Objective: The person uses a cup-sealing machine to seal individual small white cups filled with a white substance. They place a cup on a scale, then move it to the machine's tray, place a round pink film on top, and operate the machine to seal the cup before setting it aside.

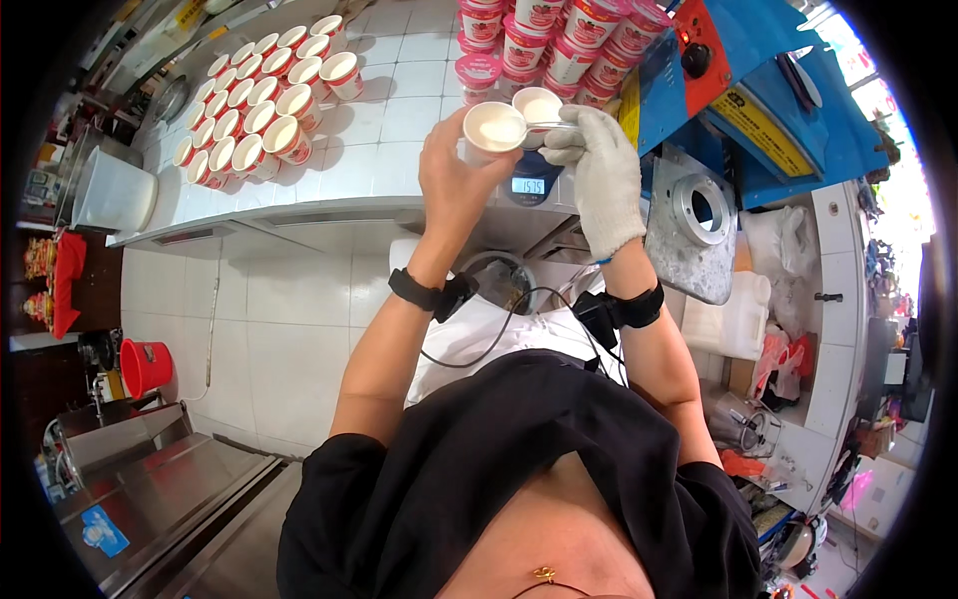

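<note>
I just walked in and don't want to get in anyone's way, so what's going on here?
A person is working at a white tiled counter. Their bare left hand holds a cup with something white inside, while their gloved right hand holds a metal spoon, its far end at that cup's rim. A second open cup is just behind, near a digital scale. More open cups stand grouped to the left, with lidded cups stacked beyond.
</note>
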`<state>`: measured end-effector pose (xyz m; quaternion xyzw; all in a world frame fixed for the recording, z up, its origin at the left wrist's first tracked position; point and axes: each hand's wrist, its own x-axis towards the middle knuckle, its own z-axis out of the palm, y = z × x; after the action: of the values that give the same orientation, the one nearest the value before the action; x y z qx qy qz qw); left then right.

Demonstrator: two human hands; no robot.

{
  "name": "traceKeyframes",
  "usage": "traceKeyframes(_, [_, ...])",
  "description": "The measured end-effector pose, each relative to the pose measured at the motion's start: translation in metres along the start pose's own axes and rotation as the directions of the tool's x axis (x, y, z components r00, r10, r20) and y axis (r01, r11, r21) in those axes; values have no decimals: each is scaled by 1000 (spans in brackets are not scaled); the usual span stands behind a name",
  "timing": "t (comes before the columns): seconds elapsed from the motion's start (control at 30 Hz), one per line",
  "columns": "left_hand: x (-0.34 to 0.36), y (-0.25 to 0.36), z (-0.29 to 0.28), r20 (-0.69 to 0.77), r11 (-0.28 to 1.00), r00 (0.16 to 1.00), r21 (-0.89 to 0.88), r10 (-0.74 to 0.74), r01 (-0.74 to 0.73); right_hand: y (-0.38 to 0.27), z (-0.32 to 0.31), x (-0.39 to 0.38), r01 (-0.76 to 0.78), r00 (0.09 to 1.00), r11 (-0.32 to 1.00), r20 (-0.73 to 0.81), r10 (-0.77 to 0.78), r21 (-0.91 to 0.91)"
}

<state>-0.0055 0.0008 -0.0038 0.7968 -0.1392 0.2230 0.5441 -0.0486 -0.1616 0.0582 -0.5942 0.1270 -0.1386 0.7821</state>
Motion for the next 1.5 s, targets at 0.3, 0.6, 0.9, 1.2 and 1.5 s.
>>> traceKeyframes(0.3, [6, 2, 4, -18, 999, 1000, -45, -22, 22, 11, -24, 28, -131, 982, 867, -55, 179, 481])
traceKeyframes(0.6, [5, -10, 3, -60, 999, 997, -13, -39, 38, 3, -18, 17, 499, 832, 567, 178, -526, -655])
traceKeyframes(0.9, [4, -9, 0, -26, 998, 998, -27, -62, 61, -6, -15, 15, 725, 554, 201, 384, -738, -659])
traceKeyframes(1.2, [0, -10, 0, -45, 994, 996, -82, -80, 76, -1, -13, 10, 365, 908, 721, 54, -415, -589])
traceKeyframes(1.5, [0, -16, 1, -48, 996, 996, -63, -71, 68, 16, -28, 29, -170, 984, 862, 27, 179, 477])
